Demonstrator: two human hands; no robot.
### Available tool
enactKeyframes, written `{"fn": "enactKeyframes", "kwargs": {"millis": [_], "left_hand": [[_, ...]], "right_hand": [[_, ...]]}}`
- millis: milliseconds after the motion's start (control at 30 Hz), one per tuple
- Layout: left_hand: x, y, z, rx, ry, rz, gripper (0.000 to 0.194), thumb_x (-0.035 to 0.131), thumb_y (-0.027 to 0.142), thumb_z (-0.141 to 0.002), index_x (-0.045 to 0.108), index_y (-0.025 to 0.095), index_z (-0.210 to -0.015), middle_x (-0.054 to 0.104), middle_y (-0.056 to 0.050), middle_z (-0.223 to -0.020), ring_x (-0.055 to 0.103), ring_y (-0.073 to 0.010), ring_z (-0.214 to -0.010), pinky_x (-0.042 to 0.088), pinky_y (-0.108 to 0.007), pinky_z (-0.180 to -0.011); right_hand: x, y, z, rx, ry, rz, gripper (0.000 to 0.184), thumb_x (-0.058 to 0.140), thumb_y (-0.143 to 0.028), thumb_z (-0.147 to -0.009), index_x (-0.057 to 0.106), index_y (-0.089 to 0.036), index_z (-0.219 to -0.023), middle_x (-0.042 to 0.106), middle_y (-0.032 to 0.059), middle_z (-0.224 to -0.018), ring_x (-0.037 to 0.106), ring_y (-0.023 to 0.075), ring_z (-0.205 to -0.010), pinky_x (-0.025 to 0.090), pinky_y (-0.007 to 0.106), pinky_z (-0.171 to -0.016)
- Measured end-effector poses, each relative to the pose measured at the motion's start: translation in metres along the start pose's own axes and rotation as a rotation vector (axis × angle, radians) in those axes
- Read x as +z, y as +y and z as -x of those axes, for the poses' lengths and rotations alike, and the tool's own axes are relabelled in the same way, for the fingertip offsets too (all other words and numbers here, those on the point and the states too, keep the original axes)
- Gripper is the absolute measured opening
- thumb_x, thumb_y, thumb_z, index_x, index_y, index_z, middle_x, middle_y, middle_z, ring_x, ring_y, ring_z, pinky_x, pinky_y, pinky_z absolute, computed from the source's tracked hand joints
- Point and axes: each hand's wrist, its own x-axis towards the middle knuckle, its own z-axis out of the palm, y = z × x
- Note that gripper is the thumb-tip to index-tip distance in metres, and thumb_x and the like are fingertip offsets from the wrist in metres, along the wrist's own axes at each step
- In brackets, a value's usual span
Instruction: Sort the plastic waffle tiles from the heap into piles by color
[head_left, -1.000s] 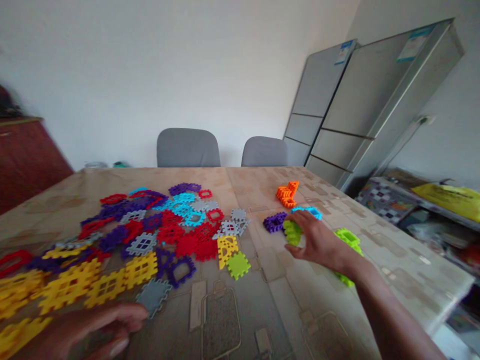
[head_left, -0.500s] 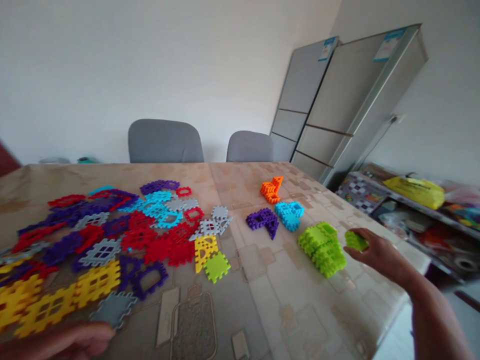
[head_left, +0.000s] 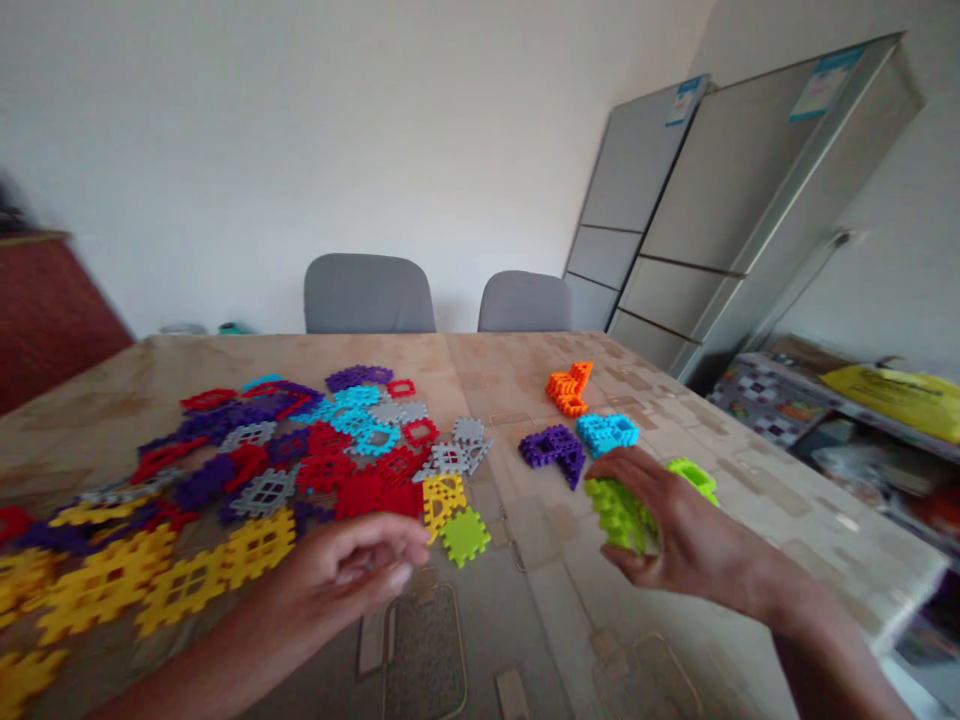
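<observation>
My right hand (head_left: 667, 520) is wrapped round a lime green block (head_left: 619, 512) built of toothed interlocking tiles, with the thumb below and the fingers over the top. Behind that hand, partly hidden, another green block (head_left: 694, 478) rests on the table. My left hand (head_left: 375, 560) hovers over the table with loosely curled fingers and the thumb apart, holding nothing. Just beyond its fingertips lie a flat green tile (head_left: 465, 537) and a yellow tile (head_left: 444, 497). A purple block (head_left: 553, 450), a light blue block (head_left: 606, 432) and an orange block (head_left: 568, 388) stand past my right hand.
Loose red (head_left: 367, 492), purple, grey and light blue tiles spread over the left half of the table, with yellow tiles (head_left: 184, 585) nearer me. Two grey chairs (head_left: 369, 295) stand at the far side. A fridge (head_left: 697, 190) and a cluttered shelf (head_left: 772, 390) are on the right.
My right hand has moved left from the small green piece at the table's right to a green block. My left hand has come inward and up from the lower left. The view has shifted left.
</observation>
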Motion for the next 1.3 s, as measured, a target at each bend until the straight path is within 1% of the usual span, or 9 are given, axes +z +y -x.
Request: {"fn": "enactKeyframes", "kwargs": {"millis": [100, 300, 600, 800, 933, 1033, 1133, 1200, 1300], "left_hand": [[0.029, 0.02, -0.029, -0.055, -0.067, 0.152, 0.047, 0.079, 0.055, -0.071, 0.072, 0.024, -0.106, 0.075, -0.007, -0.111, 0.068, -0.0271, -0.103, 0.053, -0.032, -0.077], [0.045, 0.007, -0.052, -0.2, -0.148, 0.334, 0.064, 0.088, 0.053, -0.06, 0.065, 0.016, -0.107, 0.072, -0.007, -0.097, 0.068, -0.0193, -0.079, 0.05, -0.029, -0.065], [0.053, 0.003, -0.047, -0.242, -0.199, 0.427, 0.058, 0.091, 0.057, -0.057, 0.071, 0.015, -0.091, 0.07, 0.001, -0.079, 0.059, -0.0075, -0.059, 0.039, -0.02, -0.055], [0.057, -0.004, -0.047, -0.246, -0.163, 0.472, 0.047, 0.09, 0.051, -0.061, 0.07, 0.017, -0.088, 0.07, 0.0, -0.077, 0.063, -0.0116, -0.061, 0.047, -0.024, -0.061], [0.055, -0.006, -0.044, -0.254, -0.149, 0.495, 0.046, 0.091, 0.049, -0.061, 0.07, 0.018, -0.086, 0.071, -0.001, -0.077, 0.067, -0.0142, -0.066, 0.052, -0.027, -0.067], [0.054, -0.009, -0.043, -0.255, -0.134, 0.511, 0.048, 0.092, 0.048, -0.06, 0.07, 0.018, -0.09, 0.073, -0.002, -0.078, 0.069, -0.0165, -0.07, 0.054, -0.03, -0.072], [0.054, -0.014, -0.043, -0.245, -0.108, 0.533, 0.052, 0.093, 0.049, -0.059, 0.069, 0.018, -0.094, 0.073, -0.002, -0.078, 0.071, -0.0181, -0.073, 0.056, -0.032, -0.075], [0.057, -0.017, -0.044, -0.233, -0.09, 0.547, 0.056, 0.094, 0.05, -0.058, 0.068, 0.018, -0.096, 0.073, -0.001, -0.077, 0.071, -0.018, -0.072, 0.056, -0.032, -0.074], [0.061, -0.02, -0.044, -0.212, -0.081, 0.561, 0.06, 0.094, 0.052, -0.056, 0.068, 0.017, -0.097, 0.074, -0.001, -0.076, 0.072, -0.0175, -0.071, 0.057, -0.032, -0.073]], "right_hand": [[0.029, -0.025, -0.04, -0.073, -0.218, -0.115, 0.045, 0.071, -0.016, -0.065, 0.06, -0.016, -0.109, 0.062, 0.0102, -0.108, 0.06, 0.0255, -0.1, 0.052, 0.039, -0.088], [0.06, -0.037, -0.07, -0.209, -0.394, -0.295, 0.045, 0.076, -0.02, -0.063, 0.06, -0.018, -0.106, 0.06, 0.0064, -0.105, 0.057, 0.0245, -0.102, 0.049, 0.038, -0.091], [0.064, -0.049, -0.071, -0.201, -0.427, -0.342, 0.054, 0.081, -0.021, -0.061, 0.055, -0.018, -0.108, 0.059, 0.0069, -0.106, 0.055, 0.0252, -0.101, 0.049, 0.039, -0.091], [0.058, -0.053, -0.067, -0.193, -0.409, -0.362, 0.063, 0.085, -0.021, -0.063, 0.054, -0.022, -0.118, 0.06, 0.0067, -0.112, 0.056, 0.0261, -0.107, 0.048, 0.04, -0.095], [0.045, -0.049, -0.062, -0.25, -0.312, -0.394, 0.071, 0.088, -0.033, -0.068, 0.053, -0.024, -0.129, 0.057, 0.0092, -0.131, 0.05, 0.0293, -0.124, 0.043, 0.044, -0.104], [0.045, -0.042, -0.055, -0.085, -0.118, -0.495, 0.052, 0.078, -0.042, -0.081, 0.055, -0.024, -0.124, 0.061, 0.0099, -0.123, 0.057, 0.0268, -0.111, 0.05, 0.041, -0.091], [0.063, -0.037, -0.047, 0.156, -0.009, -0.736, 0.025, 0.061, -0.047, -0.094, 0.055, -0.023, -0.098, 0.059, 0.0004, -0.081, 0.055, 0.0154, -0.069, 0.045, 0.029, -0.059], [0.08, -0.039, -0.044, 0.251, -0.024, -0.905, 0.031, 0.063, -0.052, -0.091, 0.049, -0.024, -0.09, 0.05, -0.0054, -0.067, 0.046, 0.0116, -0.055, 0.035, 0.025, -0.049], [0.097, -0.044, -0.043, 0.321, -0.047, -0.997, 0.038, 0.072, -0.053, -0.084, 0.048, -0.024, -0.088, 0.051, -0.0062, -0.063, 0.043, 0.0106, -0.051, 0.029, 0.024, -0.045]]}}
